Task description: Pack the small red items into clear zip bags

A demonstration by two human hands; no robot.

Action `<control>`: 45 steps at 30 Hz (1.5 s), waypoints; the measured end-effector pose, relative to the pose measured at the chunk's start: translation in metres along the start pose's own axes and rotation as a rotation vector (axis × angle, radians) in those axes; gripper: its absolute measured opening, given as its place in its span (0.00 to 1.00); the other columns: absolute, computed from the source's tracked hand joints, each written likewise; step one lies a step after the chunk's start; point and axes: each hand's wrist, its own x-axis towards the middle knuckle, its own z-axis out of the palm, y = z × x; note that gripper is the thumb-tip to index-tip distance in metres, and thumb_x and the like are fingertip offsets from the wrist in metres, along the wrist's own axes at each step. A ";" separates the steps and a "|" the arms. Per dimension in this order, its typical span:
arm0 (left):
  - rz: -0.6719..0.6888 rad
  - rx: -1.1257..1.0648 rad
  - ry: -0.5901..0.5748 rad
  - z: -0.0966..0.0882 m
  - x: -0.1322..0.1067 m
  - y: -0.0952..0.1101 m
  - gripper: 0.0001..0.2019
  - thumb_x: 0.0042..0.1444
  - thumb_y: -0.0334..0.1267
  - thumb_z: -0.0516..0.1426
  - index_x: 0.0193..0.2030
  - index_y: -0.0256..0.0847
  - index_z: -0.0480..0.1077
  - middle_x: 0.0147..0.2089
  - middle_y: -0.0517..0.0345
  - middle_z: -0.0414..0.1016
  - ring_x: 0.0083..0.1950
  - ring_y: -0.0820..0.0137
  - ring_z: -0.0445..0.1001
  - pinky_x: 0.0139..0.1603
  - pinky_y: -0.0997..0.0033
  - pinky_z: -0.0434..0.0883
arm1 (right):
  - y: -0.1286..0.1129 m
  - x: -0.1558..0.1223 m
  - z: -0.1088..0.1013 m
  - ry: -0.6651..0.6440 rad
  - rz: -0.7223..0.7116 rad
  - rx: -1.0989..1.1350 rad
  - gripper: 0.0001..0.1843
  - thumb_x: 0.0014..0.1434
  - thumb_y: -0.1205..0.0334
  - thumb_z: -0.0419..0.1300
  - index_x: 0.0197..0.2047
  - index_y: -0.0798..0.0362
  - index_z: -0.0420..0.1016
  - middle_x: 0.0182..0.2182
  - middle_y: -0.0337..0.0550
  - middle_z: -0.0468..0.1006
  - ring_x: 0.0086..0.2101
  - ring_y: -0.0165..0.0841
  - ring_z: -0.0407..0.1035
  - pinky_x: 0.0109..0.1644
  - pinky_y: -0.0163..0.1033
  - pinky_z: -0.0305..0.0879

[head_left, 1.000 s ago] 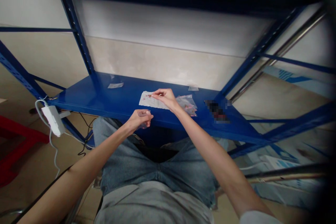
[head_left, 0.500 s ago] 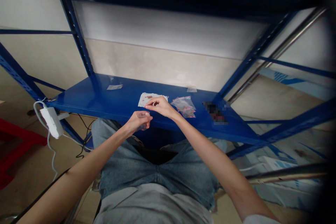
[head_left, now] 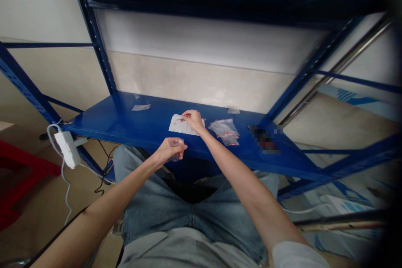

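The fingers [head_left: 186, 114] of the right hand [head_left: 194, 120] pinch closed on one white paper sheet [head_left: 179, 125] with red marks, lying on the blue steel shelf [head_left: 103, 124]. The left hand [head_left: 169, 150] curls shut around one small clear piece [head_left: 174, 143] just off the shelf's front edge. Right of the sheet lies one heap of clear plastic bags [head_left: 224, 132]; two small clear scraps [head_left: 141, 107] lie farther back.

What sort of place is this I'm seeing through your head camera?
Probably a storeroom or small workroom: a blue steel shelving unit stands against a bare painted wall, a white power strip hangs from its frame, and small clear zip bags lie on the shelf.
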 end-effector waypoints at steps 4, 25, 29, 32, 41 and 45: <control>0.009 0.019 -0.010 -0.001 0.000 -0.001 0.18 0.49 0.49 0.67 0.30 0.38 0.66 0.21 0.60 0.70 0.20 0.75 0.67 0.18 0.77 0.60 | -0.005 0.003 0.002 -0.077 -0.101 -0.054 0.05 0.55 0.65 0.66 0.34 0.52 0.85 0.35 0.45 0.83 0.37 0.35 0.74 0.45 0.36 0.66; 0.003 -0.034 0.010 -0.001 -0.001 0.002 0.18 0.49 0.47 0.68 0.31 0.38 0.66 0.21 0.60 0.71 0.20 0.73 0.68 0.18 0.77 0.59 | -0.052 -0.008 -0.005 -0.119 -0.131 -0.023 0.06 0.56 0.65 0.65 0.35 0.56 0.84 0.34 0.47 0.82 0.36 0.35 0.71 0.43 0.38 0.64; 0.034 -0.063 0.004 0.001 -0.002 0.007 0.17 0.50 0.47 0.67 0.31 0.38 0.67 0.23 0.59 0.72 0.23 0.74 0.70 0.23 0.76 0.63 | -0.080 -0.024 -0.041 -0.379 -0.272 0.258 0.08 0.56 0.59 0.68 0.36 0.54 0.84 0.37 0.44 0.80 0.36 0.33 0.71 0.40 0.37 0.64; 0.051 -0.055 -0.004 0.001 -0.002 0.007 0.16 0.50 0.46 0.67 0.31 0.36 0.68 0.24 0.57 0.73 0.25 0.73 0.71 0.26 0.75 0.66 | -0.098 -0.042 -0.064 -0.563 -0.352 0.285 0.08 0.56 0.57 0.68 0.36 0.52 0.84 0.43 0.46 0.78 0.42 0.34 0.71 0.42 0.38 0.65; 0.047 -0.020 -0.019 -0.002 -0.001 0.003 0.16 0.52 0.46 0.67 0.29 0.35 0.69 0.25 0.55 0.73 0.25 0.73 0.71 0.26 0.74 0.66 | -0.097 -0.060 -0.068 -0.680 -0.400 0.292 0.08 0.59 0.56 0.67 0.39 0.50 0.84 0.47 0.46 0.78 0.47 0.36 0.71 0.53 0.43 0.66; 0.073 -0.040 -0.033 0.000 -0.003 0.007 0.16 0.52 0.46 0.67 0.32 0.36 0.68 0.25 0.57 0.73 0.25 0.74 0.71 0.27 0.75 0.66 | -0.073 -0.046 -0.055 -0.495 -0.285 0.420 0.10 0.59 0.56 0.66 0.39 0.53 0.83 0.42 0.46 0.81 0.43 0.35 0.74 0.45 0.39 0.69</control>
